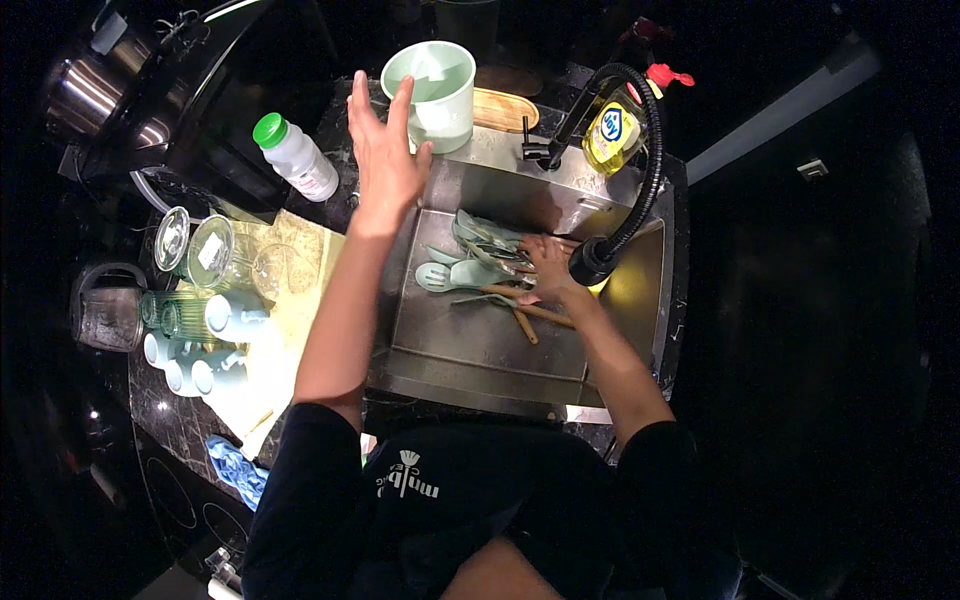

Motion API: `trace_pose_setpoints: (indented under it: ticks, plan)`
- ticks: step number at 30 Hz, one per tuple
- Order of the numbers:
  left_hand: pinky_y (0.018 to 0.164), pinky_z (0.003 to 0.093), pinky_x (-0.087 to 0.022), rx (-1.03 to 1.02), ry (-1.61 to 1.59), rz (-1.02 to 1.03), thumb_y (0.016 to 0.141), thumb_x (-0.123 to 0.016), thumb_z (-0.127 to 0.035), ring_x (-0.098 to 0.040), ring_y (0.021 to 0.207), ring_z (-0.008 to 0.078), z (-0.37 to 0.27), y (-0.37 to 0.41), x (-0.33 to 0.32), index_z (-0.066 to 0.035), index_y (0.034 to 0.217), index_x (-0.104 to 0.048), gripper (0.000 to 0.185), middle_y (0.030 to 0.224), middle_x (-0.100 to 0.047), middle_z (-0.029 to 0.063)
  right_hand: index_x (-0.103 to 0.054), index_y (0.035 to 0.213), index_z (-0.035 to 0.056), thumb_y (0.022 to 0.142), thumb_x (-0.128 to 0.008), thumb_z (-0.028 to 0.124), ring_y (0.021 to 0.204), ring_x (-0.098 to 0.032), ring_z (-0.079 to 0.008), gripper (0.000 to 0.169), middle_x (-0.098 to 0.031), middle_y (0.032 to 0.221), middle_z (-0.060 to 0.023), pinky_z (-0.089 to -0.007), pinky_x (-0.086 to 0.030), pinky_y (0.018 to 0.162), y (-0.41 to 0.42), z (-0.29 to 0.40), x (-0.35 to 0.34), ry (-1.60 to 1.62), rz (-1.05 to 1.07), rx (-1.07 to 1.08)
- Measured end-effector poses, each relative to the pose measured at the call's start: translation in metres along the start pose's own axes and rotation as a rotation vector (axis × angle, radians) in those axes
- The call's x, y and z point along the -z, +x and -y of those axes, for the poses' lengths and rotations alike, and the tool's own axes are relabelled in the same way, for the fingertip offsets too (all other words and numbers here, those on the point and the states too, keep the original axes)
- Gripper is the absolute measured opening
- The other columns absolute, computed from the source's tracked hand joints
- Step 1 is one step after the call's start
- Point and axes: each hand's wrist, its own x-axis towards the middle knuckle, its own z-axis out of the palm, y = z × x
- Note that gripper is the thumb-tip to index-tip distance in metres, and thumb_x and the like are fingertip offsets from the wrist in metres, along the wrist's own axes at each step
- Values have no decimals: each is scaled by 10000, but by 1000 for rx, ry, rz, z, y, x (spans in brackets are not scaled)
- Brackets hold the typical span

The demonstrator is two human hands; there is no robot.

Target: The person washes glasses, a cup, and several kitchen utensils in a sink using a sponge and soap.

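My left hand (388, 161) is raised with its fingers apart beside a pale green utensil canister (442, 124). The canister stands on the ledge behind the sink. Fingers overlap its left side, and I cannot tell whether they touch it. In the stainless steel sink (480, 352), my right hand (551, 268) lies over a heap of kitchen utensils with pale green heads and wooden handles. A slotted spoon (435, 277) and a wider utensil head (476, 273) point left from the heap. One wooden handle (526, 328) sticks out toward me. Whether the right fingers grip anything is hidden.
A black faucet hose (654, 172) arches over the sink's right side, near a Joy dish soap bottle (611, 135). Behind the canister is a wooden tray (502, 110). Leftward stand a green-capped white bottle (304, 165), and mugs (232, 316) and glasses on a yellow towel (300, 300).
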Motion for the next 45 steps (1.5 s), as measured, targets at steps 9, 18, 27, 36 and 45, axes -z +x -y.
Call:
trace_pose_setpoints:
  ticks: [9,18,27,36,45]
  plan:
    - [535,373,-455,1488,-829,1373,775,-549,-176,-553,739,205,-15,-224,-59,-68,883,-560,153,871,-544,119,-297,1311,36,579,-712,543,1119,-462,-345,982,-517,1165,-203,-444,-383,904,19,31,-8,32,183,-155]
    - [972,403,-315,993,-871,425,622,-780,-278,-339,1200,344,-66,-203,-132,18,1203,-401,755,1314,-282,267,-453,1029,0,780,-580,257,960,-552,-328,379,-560,957,-218,-414,-433,782,-18,36,7,681,-142,-381]
    - [732,354,-453,961,-812,463,700,-732,-280,-582,832,279,-109,-143,-127,15,1023,-498,496,924,-597,173,-515,1101,-4,835,-571,257,924,-564,-337,377,-580,1042,-213,-387,-420,804,-48,35,7,1024,-437,-176]
    - [621,356,-514,1177,-1952,949,791,-640,-324,-596,679,184,-124,-117,-120,-28,967,-564,353,798,-617,75,-467,707,63,803,-511,208,418,-357,-111,179,-334,503,19,-271,-357,448,-89,33,32,1859,165,-317]
    - [472,299,-453,1326,-1473,416,838,-577,-398,-539,563,169,-99,-103,-146,-96,824,-505,311,657,-527,57,-529,882,16,830,-531,510,481,-514,-143,497,-507,589,-44,-269,-439,441,-79,38,26,1432,-234,-286]
